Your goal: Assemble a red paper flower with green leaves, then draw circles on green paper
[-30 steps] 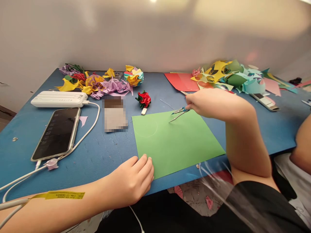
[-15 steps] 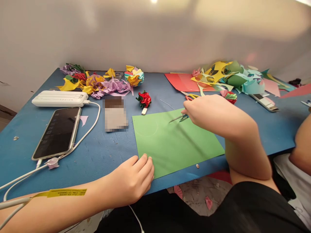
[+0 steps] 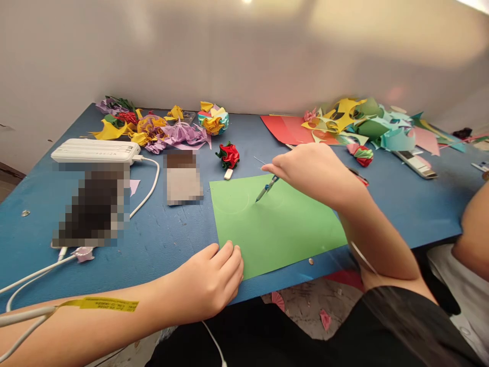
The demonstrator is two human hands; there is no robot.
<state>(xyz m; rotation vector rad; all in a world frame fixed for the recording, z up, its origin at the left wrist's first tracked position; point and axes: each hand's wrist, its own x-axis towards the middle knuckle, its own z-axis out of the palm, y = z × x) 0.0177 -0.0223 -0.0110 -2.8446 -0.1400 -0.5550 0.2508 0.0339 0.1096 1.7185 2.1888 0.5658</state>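
Observation:
A sheet of green paper lies on the blue table, with faint circle outlines near its upper left. My right hand is closed around the top of a drawing compass, whose tip meets the paper beside the outlines. The compass head is hidden by my fingers. At the lower left corner of the sheet, my left hand rests with bent, loosely spread fingers, pressing the paper to the table. Just beyond the sheet sit a white eraser and a red and green paper flower.
To the left lie a power bank, a blurred phone and white cables. Paper flowers and scraps cover the back left. Red sheets and cut scraps lie at the back right. Another person's arm is at the right edge.
My right hand has tilted the compass more upright and shifted its tip slightly left and down. A second circle outline shows on the green paper. My left hand has stayed in place.

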